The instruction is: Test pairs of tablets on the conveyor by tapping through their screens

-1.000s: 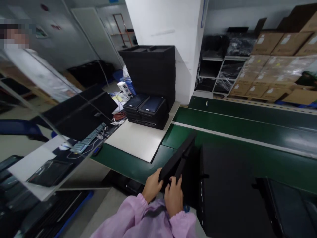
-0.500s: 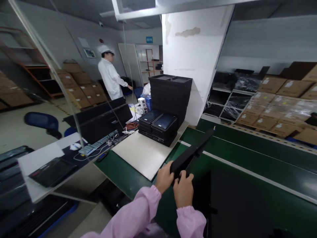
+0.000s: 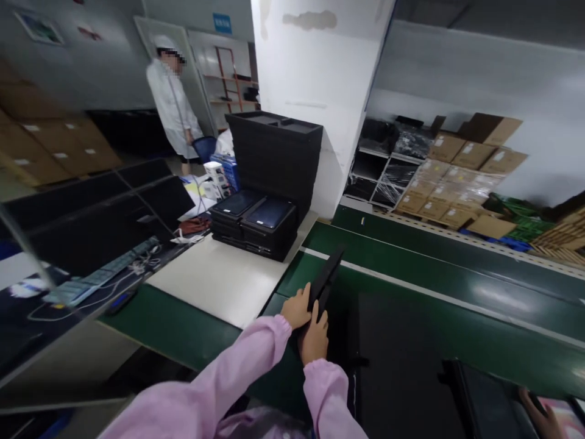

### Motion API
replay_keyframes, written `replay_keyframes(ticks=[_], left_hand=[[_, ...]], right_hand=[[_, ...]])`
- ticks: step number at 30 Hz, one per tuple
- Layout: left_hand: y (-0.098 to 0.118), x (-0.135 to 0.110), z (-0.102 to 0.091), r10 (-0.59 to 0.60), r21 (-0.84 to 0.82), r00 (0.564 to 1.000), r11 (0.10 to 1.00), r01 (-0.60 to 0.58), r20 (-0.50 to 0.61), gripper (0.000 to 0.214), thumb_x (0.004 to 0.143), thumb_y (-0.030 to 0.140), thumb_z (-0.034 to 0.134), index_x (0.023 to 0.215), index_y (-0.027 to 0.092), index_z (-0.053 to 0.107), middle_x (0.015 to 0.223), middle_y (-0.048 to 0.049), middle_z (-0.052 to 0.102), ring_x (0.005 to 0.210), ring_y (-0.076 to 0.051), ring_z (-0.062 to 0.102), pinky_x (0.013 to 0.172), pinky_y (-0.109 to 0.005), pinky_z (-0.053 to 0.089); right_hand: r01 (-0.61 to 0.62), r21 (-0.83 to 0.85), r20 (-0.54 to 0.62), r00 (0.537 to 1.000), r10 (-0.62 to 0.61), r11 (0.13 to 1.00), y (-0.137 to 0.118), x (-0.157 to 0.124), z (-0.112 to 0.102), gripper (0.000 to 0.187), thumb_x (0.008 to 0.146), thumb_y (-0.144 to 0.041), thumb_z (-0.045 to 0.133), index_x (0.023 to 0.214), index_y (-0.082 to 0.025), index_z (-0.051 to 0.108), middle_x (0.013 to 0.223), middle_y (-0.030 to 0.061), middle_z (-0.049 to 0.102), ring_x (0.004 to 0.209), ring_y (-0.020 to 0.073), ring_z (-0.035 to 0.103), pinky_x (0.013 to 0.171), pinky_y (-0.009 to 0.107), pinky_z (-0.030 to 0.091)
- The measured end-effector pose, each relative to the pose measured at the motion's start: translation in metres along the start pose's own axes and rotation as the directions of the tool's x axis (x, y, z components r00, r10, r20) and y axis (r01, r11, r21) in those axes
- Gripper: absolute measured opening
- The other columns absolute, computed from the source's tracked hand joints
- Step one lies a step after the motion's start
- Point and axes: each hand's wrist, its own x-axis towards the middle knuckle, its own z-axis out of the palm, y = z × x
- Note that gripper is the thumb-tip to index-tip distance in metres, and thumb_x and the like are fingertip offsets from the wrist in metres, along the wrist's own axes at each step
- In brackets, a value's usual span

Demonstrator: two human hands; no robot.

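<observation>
A flat black tray-like piece (image 3: pixel 326 275) is held tilted, almost edge-on, above the green bench. My left hand (image 3: pixel 297 306) is closed on its near left side. Close beside it, my right hand (image 3: pixel 314 337) grips the near right side, its fingers partly over the edge. The face of the piece is turned away, so its kind is unclear. To the right of my hands lies a large, dark, flat thing (image 3: pixel 402 360). Ahead, several tablets (image 3: pixel 269 213) sit in stacked black trays (image 3: pixel 274 244).
A tall stack of black trays (image 3: pixel 278 152) stands by the white pillar (image 3: pixel 315 67). A pale board (image 3: pixel 214 277) lies on the green bench (image 3: pixel 183 329). At lower right, another person's hand (image 3: pixel 539 414) is near a tablet (image 3: pixel 487 396). A person in white (image 3: pixel 171 103) stands behind.
My view has turned right and down. My hands and the black piece have shifted left in view, and the piece is steeper. A tablet and another hand have entered at lower right.
</observation>
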Motion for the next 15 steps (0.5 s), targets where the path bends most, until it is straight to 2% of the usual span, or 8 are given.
replay_keyframes(ticks=[2, 4, 6, 8, 9, 12, 15], left_hand=[[0.013, 0.029, -0.007, 0.006, -0.007, 0.999, 1.000, -0.006, -0.039, 0.084, 0.092, 0.027, 0.054, 0.167, 0.013, 0.019, 0.150, -0.0257, 0.055, 0.118, -0.038, 0.071, 0.099, -0.048, 0.055], [0.014, 0.054, -0.011, -0.061, -0.026, 0.995, 0.998, 0.060, -0.072, 0.081, 0.093, 0.021, 0.050, 0.167, 0.010, 0.019, 0.150, -0.0262, 0.056, 0.121, -0.037, 0.070, 0.101, -0.046, 0.054], [0.000, 0.070, -0.015, -0.147, -0.046, 0.984, 0.989, 0.143, -0.096, 0.078, 0.093, 0.017, 0.047, 0.166, 0.008, 0.020, 0.145, -0.0261, 0.060, 0.123, -0.037, 0.069, 0.103, -0.045, 0.052], [-0.021, 0.072, -0.017, -0.185, -0.078, 0.977, 0.981, 0.177, -0.105, 0.075, 0.094, 0.016, 0.047, 0.165, 0.008, 0.024, 0.140, -0.0250, 0.065, 0.125, -0.036, 0.068, 0.103, -0.044, 0.052], [-0.032, 0.069, -0.018, -0.184, -0.106, 0.977, 0.979, 0.172, -0.111, 0.075, 0.093, 0.015, 0.048, 0.164, 0.010, 0.026, 0.138, -0.0235, 0.067, 0.125, -0.035, 0.068, 0.103, -0.043, 0.052], [-0.054, 0.050, -0.025, -0.175, -0.221, 0.967, 0.966, 0.132, -0.187, 0.077, 0.091, 0.014, 0.052, 0.165, 0.017, 0.029, 0.140, -0.0193, 0.068, 0.125, -0.033, 0.069, 0.102, -0.041, 0.053], [-0.063, 0.037, -0.053, -0.188, -0.362, 0.929, 0.930, 0.064, -0.319, 0.080, 0.088, 0.015, 0.056, 0.164, 0.017, 0.033, 0.146, -0.0182, 0.066, 0.130, -0.033, 0.066, 0.106, -0.042, 0.052]], right_hand=[[-0.034, 0.187, -0.011, 0.999, 0.036, 0.982, 0.005, 0.002, 0.006, 0.081, 0.093, -0.006, 0.035, 0.170, -0.014, 0.012, 0.167, 0.0258, 0.028, 0.138, 0.0372, 0.056, 0.098, 0.047, 0.057], [-0.055, 0.369, -0.052, 0.995, 0.080, 0.928, 0.014, 0.001, 0.013, 0.088, 0.087, -0.004, 0.034, 0.169, -0.007, 0.003, 0.171, 0.0247, 0.022, 0.143, 0.0338, 0.052, 0.109, 0.045, 0.052], [-0.065, 0.488, -0.130, 0.981, 0.146, 0.870, 0.026, -0.008, 0.021, 0.087, 0.086, -0.007, 0.033, 0.168, -0.001, 0.005, 0.172, 0.0226, 0.021, 0.155, 0.0308, 0.038, 0.121, 0.044, 0.042], [-0.049, 0.537, -0.214, 0.958, 0.192, 0.842, 0.038, -0.021, 0.026, 0.083, 0.088, -0.014, 0.032, 0.166, 0.003, 0.009, 0.173, 0.0208, 0.020, 0.161, 0.0282, 0.023, 0.129, 0.046, 0.030], [-0.033, 0.544, -0.251, 0.947, 0.200, 0.838, 0.043, -0.028, 0.025, 0.081, 0.090, -0.018, 0.031, 0.166, 0.003, 0.010, 0.173, 0.0199, 0.019, 0.161, 0.0275, 0.020, 0.130, 0.046, 0.027], [0.019, 0.533, -0.341, 0.920, 0.195, 0.846, 0.051, -0.043, 0.005, 0.078, 0.096, -0.029, 0.028, 0.166, 0.001, 0.012, 0.173, 0.0189, 0.020, 0.160, 0.0290, 0.024, 0.130, 0.050, 0.028], [0.048, 0.468, -0.423, 0.889, 0.177, 0.882, 0.059, -0.048, -0.041, 0.080, 0.100, -0.041, 0.026, 0.169, -0.004, 0.009, 0.170, 0.0208, 0.028, 0.156, 0.0349, 0.034, 0.125, 0.057, 0.038]])
